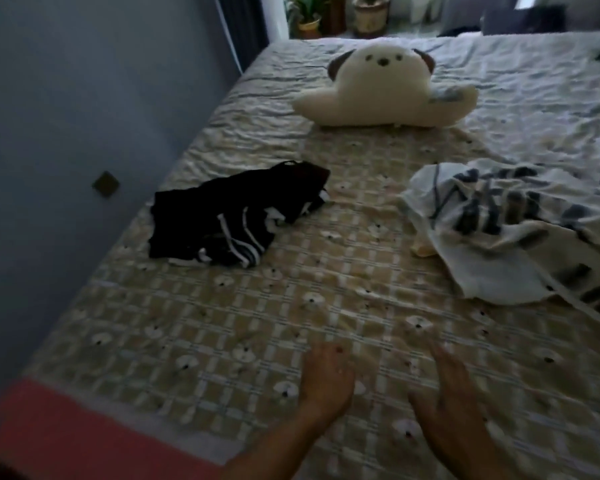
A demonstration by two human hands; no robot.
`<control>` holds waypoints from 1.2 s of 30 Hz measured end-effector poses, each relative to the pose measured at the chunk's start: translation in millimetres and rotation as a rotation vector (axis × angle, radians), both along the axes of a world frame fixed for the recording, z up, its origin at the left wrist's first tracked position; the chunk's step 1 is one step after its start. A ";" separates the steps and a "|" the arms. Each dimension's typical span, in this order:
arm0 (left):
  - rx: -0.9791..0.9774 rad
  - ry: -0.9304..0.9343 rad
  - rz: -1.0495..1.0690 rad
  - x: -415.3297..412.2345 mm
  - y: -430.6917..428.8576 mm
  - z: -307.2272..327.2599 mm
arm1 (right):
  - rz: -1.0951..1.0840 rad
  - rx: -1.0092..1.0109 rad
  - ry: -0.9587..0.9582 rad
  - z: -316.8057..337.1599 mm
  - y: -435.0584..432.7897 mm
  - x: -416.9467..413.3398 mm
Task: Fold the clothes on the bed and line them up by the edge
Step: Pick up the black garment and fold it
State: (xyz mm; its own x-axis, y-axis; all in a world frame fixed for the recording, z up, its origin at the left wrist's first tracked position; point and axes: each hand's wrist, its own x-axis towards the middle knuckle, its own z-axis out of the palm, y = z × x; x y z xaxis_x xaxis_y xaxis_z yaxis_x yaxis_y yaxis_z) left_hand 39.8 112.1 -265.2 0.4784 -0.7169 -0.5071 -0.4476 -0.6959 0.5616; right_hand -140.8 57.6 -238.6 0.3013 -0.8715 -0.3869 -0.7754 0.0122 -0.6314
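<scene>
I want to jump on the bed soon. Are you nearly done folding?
Not yet. Nothing looks folded: the black clothes lie crumpled on the left, the white top crumpled on the right. Nothing is in hand; the left hand and right hand hold nothing. Both pieces need folding and lining up by the edge.

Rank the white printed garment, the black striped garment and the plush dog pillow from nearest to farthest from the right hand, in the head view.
1. The white printed garment, crumpled just ahead and right of the right hand.
2. The black striped garment, farther off to the left.
3. The plush dog pillow, farthest, up ahead beyond both garments.
</scene>
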 end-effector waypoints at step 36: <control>-0.584 0.252 -0.498 211.5 -65.8 263.9 | 0.124 -0.197 -0.353 98.4 -54.5 202.7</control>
State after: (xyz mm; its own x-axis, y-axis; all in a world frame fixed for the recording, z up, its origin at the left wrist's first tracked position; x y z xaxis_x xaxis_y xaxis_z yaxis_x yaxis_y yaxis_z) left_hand 251.2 46.4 -1.3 -0.0459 -0.9983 -0.0346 -0.4396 -0.0109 0.8981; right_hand 62.0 3.1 -140.2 0.4931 -0.8671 -0.0711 -0.4992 -0.2151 -0.8394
